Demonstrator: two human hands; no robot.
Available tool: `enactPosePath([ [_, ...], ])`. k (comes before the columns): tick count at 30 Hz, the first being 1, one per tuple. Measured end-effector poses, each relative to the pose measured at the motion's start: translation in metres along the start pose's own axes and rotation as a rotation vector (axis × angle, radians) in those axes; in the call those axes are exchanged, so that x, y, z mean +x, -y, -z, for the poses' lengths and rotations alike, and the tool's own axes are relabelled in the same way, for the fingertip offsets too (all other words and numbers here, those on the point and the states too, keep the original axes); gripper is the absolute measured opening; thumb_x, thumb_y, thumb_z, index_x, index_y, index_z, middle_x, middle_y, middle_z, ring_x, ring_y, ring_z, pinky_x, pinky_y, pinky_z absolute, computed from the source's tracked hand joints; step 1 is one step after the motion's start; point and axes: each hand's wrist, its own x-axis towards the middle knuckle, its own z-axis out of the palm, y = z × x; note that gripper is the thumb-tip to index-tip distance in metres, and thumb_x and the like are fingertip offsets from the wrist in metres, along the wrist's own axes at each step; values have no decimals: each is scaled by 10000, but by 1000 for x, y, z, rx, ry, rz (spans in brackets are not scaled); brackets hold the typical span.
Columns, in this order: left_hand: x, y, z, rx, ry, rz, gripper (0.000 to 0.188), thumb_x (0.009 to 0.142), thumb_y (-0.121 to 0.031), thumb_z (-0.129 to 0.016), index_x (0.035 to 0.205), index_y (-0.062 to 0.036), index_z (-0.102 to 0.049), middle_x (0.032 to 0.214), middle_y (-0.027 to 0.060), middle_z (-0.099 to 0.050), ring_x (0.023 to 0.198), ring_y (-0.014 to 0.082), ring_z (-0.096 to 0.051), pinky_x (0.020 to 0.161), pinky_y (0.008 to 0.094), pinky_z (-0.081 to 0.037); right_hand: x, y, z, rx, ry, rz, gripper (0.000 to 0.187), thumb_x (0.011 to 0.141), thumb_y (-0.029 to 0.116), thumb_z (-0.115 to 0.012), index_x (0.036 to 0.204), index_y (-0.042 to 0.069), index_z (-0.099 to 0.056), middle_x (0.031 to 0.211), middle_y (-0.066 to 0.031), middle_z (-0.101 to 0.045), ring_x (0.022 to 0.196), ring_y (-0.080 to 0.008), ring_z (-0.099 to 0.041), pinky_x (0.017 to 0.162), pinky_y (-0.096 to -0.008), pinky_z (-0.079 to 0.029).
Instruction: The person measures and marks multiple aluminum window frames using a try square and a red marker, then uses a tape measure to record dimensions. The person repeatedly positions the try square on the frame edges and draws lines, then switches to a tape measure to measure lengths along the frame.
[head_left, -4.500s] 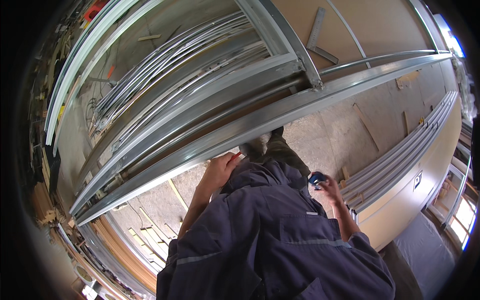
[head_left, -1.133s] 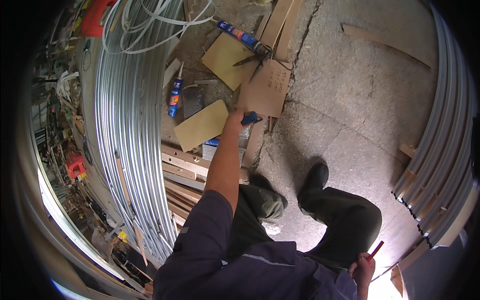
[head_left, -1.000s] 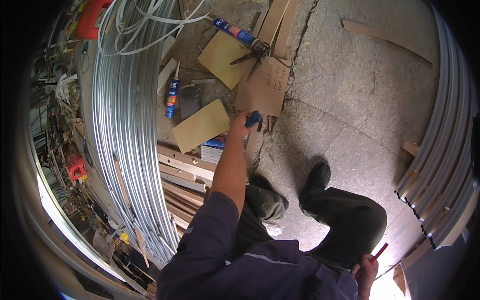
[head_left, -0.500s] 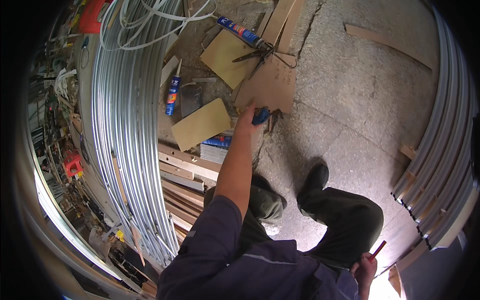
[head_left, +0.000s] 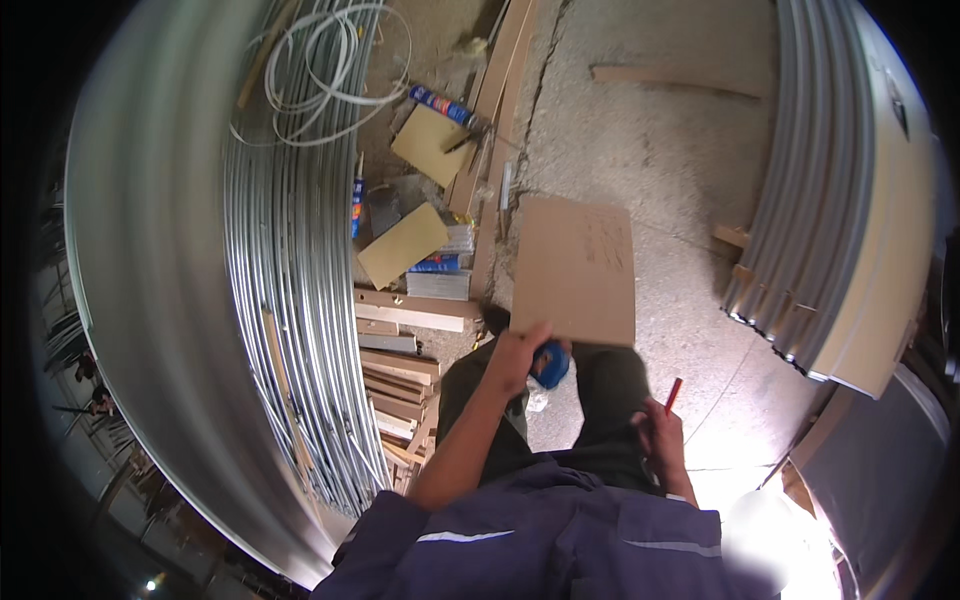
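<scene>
Clasps a blue tape measure [head_left: 549,366] in the left hand [head_left: 515,362], pinching with it the near edge of a brown board [head_left: 575,270], held out over the floor [head_left: 680,170]. Grips a slim red stick [head_left: 674,394] in the right hand [head_left: 662,437]. Has two yellowish panels [head_left: 404,246] farther left, then bundled metal tubes [head_left: 290,250].

The cracked concrete floor [head_left: 690,150] carries long metal tubes [head_left: 290,280], brown wood pieces [head_left: 398,365] and a thin brown strip [head_left: 675,77].
</scene>
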Motion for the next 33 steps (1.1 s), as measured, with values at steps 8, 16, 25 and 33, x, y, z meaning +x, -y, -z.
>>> enactPosePath([
  [8,-236,-81,-74,6,323,-170,319,997,-295,-613,1061,9,-681,895,78,-724,864,158,-689,774,295,-540,-177,108,-19,309,250,405,280,958,274,-584,1066,17,-603,637,12,-531,427,-71,-384,393,-220,-307],
  [16,-365,-127,-34,218,126,-470,337,996,-391,-611,1018,-65,-690,851,16,-686,803,93,-626,740,254,-500,-266,150,-53,53,541,862,385,952,304,-635,1201,26,-538,729,-12,-560,436,-91,-440,379,-230,-352],
  [25,-492,-82,34,9,-78,-601,422,1054,-400,-488,997,-23,-670,863,34,-665,755,58,-588,623,201,-448,-328,167,-112,-65,666,928,315,942,293,-673,1049,15,-573,615,-1,-519,400,-69,-426,340,-215,-291],
  [33,-539,-14,52,-36,-291,-516,370,1050,-355,-510,966,-34,-676,834,63,-661,717,93,-587,612,244,-460,-342,167,-208,-385,913,899,221,995,242,-587,975,22,-588,598,17,-498,422,-68,-434,369,-237,-324],
])
